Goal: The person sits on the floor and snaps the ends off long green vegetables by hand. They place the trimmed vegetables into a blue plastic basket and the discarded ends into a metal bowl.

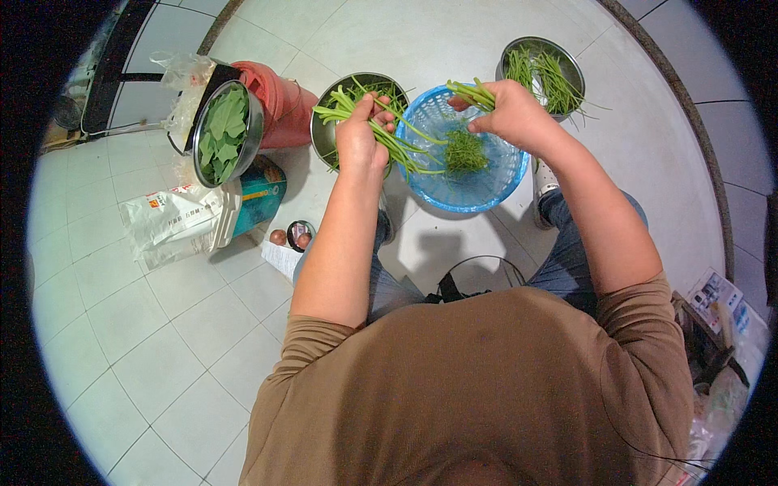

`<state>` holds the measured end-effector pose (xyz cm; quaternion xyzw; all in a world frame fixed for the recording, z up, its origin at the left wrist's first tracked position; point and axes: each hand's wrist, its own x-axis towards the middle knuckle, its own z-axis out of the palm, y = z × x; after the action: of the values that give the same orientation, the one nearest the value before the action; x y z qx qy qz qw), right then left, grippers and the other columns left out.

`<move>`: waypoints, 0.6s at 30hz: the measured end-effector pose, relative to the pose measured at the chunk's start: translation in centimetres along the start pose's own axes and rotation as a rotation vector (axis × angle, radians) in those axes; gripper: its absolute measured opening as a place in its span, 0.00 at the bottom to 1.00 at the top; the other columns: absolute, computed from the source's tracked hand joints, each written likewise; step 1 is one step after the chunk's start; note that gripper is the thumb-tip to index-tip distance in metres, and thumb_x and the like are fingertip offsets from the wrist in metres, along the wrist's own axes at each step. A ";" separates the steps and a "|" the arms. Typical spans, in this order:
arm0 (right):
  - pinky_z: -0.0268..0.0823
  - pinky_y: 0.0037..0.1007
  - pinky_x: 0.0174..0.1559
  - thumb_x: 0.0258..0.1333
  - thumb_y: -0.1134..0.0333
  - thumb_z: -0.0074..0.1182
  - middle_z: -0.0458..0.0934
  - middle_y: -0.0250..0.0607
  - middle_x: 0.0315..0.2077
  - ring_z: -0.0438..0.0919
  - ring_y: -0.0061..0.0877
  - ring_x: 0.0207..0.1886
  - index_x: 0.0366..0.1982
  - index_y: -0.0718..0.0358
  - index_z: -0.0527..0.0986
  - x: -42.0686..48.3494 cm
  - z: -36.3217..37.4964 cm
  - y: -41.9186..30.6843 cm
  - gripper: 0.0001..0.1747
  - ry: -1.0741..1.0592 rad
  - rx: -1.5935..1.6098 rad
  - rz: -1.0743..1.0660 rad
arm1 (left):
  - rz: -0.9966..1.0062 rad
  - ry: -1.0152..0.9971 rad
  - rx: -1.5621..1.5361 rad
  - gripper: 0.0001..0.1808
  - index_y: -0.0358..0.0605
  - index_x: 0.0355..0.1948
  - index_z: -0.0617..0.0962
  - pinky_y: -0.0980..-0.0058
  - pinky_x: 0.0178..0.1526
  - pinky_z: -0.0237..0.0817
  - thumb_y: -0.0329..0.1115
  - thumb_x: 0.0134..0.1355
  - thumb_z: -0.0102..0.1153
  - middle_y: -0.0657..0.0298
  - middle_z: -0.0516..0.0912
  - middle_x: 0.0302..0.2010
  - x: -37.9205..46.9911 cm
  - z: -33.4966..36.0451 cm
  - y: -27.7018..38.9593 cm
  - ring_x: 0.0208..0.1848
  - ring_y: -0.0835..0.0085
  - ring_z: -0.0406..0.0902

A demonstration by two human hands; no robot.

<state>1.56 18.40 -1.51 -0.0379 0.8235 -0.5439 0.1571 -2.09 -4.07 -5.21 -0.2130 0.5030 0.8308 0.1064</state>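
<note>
My left hand (363, 130) grips a loose bunch of long green stems (408, 149), whose ends spread over the rim of a blue plastic basket (419, 193). A few cut stems (477, 94) are held in my right hand (507, 112), above the basket's far right side. Inside the basket a clump of thin green trimmings (465, 152) lies on its bluish lining. Behind my left hand stands a steel bowl (318, 130) with more green stalks in it. Another steel bowl (577, 73), beyond my right hand, holds long green stems (554, 79) in two bundles.
At left, a steel bowl of broad green leaves (223, 133) sits near a red bucket (282, 109) and a teal-and-white bucket (258, 197) with a printed plastic bag (182, 222). Small round brown items (278, 237) rest by my left knee. Papers and bags (720, 304) are at right.
</note>
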 end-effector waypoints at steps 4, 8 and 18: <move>0.67 0.24 0.43 0.45 0.74 0.57 0.81 0.39 0.27 0.78 0.20 0.33 0.37 0.68 0.78 0.1 0.0 -0.5 0.13 0.019 0.115 0.042 | -0.022 0.012 -0.012 0.08 0.38 0.39 0.72 0.80 0.25 0.62 0.32 0.63 0.47 0.59 0.78 0.31 0.1 0.0 0.0 0.24 0.76 0.70; 0.67 0.23 0.41 0.44 0.71 0.60 0.80 0.34 0.25 0.77 0.20 0.31 0.35 0.68 0.78 0.0 -0.2 -1.6 0.13 0.077 0.089 0.099 | -0.107 -0.027 -0.102 0.08 0.37 0.37 0.72 0.79 0.24 0.61 0.32 0.63 0.45 0.59 0.77 0.29 0.9 -0.9 -0.5 0.24 0.75 0.70; 0.64 0.21 0.47 0.45 0.74 0.60 0.76 0.32 0.35 0.73 0.16 0.41 0.39 0.66 0.77 -0.4 2.4 -1.4 0.15 -0.111 0.425 -0.180 | -0.653 -0.132 -0.463 0.08 0.33 0.40 0.71 0.84 0.26 0.74 0.27 0.62 0.45 0.58 0.77 0.29 0.6 0.1 -2.1 0.28 0.74 0.76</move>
<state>2.50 15.76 -1.04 -0.1072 0.6738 -0.7140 0.1574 -1.86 -3.05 -7.11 -0.3259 0.2006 0.8566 0.3460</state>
